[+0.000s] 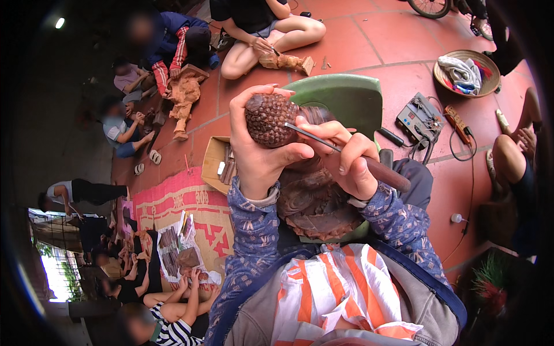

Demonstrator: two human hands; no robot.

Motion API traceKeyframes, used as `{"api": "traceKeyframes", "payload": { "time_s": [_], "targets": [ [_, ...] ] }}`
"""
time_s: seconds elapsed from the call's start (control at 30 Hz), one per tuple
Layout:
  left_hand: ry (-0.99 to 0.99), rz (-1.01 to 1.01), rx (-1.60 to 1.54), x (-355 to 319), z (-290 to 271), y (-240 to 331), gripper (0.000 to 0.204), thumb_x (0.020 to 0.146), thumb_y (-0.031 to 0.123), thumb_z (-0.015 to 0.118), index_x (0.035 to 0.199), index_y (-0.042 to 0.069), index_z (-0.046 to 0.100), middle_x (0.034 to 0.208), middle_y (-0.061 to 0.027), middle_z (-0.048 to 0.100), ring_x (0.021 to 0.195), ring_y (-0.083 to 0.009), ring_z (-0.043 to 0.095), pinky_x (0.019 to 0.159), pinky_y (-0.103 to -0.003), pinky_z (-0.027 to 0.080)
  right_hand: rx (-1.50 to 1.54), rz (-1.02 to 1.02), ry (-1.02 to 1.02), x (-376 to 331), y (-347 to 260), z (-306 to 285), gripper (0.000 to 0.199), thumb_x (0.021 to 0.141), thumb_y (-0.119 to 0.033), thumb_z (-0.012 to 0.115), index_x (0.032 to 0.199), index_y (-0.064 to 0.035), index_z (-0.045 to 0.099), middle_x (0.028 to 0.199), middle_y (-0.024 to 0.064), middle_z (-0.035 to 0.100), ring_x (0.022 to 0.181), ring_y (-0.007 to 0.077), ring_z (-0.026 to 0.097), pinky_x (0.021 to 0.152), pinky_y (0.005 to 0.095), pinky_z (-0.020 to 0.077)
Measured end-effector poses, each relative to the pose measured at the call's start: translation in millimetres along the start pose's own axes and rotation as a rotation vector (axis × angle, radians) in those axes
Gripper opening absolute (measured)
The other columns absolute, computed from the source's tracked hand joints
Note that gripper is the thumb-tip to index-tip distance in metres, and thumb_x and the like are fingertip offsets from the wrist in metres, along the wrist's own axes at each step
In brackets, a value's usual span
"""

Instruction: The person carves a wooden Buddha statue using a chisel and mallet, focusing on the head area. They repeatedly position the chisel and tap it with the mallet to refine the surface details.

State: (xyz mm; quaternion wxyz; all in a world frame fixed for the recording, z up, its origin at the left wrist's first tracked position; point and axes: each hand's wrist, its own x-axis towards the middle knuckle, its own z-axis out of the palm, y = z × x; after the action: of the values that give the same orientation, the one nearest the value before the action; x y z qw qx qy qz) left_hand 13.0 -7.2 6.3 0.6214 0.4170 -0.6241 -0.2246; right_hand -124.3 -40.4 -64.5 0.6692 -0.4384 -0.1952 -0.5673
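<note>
A dark brown carved wooden statue (pixel 317 202) lies across my lap, its head (pixel 269 122) covered in rows of small round knobs. My left hand (pixel 249 164) is wrapped round that head, fingers behind it and thumb along its near side. In my right hand (pixel 355 153) is a chisel (pixel 388 175) with a thin metal blade and a brown wooden handle. The blade's tip touches the right edge of the knobbed surface, close to my left thumb. My two hands cover part of the statue's middle.
A green plastic chair or tub (pixel 355 104) stands right behind the statue. To the right sit a grey control box (pixel 420 118), an orange power strip (pixel 457 124) with trailing cables, and a woven basket (pixel 493 86) of cloths. A cardboard box (pixel 214 167) is at left; several people work nearby.
</note>
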Motion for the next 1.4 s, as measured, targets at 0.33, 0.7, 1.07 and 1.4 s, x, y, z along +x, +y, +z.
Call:
{"api": "traceKeyframes", "payload": {
  "time_s": [0.33, 0.7, 1.07, 1.4],
  "targets": [
    [0.005, -0.013, 0.013, 0, -2, -2, 0.092, 0.054, 0.034, 0.091, 0.125, 0.004, 0.041, 0.115, -0.0109, 0.057, 0.098, -0.0151, 0.059, 0.086, -0.028, 0.050, -0.170, 0.028, -0.229, 17, -31, -12, 0.026, 0.092, -0.014, 0.056, 0.075, 0.0046, 0.053, 0.130, 0.0367, 0.041, 0.131, 0.0482, 0.037, 0.111, 0.0568, 0.0237],
    [0.002, -0.050, -0.029, 0, 1, 2, 0.085, 0.061, 0.032, 0.089, 0.124, 0.003, 0.040, 0.115, -0.0120, 0.057, 0.092, -0.0144, 0.061, 0.084, -0.028, 0.050, -0.179, -0.088, -0.178, 0, -2, -9, 0.029, 0.097, -0.020, 0.051, 0.078, 0.0020, 0.053, 0.131, 0.0380, 0.040, 0.133, 0.0500, 0.033, 0.110, 0.0570, 0.0244],
    [0.014, -0.032, 0.023, -1, 1, 2, 0.088, 0.059, 0.036, 0.089, 0.124, 0.004, 0.040, 0.114, -0.0115, 0.057, 0.090, -0.0136, 0.061, 0.082, -0.027, 0.050, -0.041, 0.024, -0.067, 1, -4, -7, 0.036, 0.099, -0.032, 0.046, 0.077, -0.0040, 0.050, 0.132, 0.0327, 0.042, 0.136, 0.0442, 0.031, 0.112, 0.0566, 0.0215],
    [0.011, -0.020, -0.026, -1, 2, 3, 0.084, 0.061, 0.031, 0.089, 0.123, 0.003, 0.040, 0.114, -0.0116, 0.058, 0.088, -0.0133, 0.061, 0.079, -0.026, 0.052, -0.015, 0.055, -0.036, 1, -13, 2, 0.035, 0.099, -0.031, 0.046, 0.077, -0.0039, 0.050, 0.131, 0.0322, 0.044, 0.135, 0.0446, 0.032, 0.111, 0.0574, 0.0223]
  ]
}}
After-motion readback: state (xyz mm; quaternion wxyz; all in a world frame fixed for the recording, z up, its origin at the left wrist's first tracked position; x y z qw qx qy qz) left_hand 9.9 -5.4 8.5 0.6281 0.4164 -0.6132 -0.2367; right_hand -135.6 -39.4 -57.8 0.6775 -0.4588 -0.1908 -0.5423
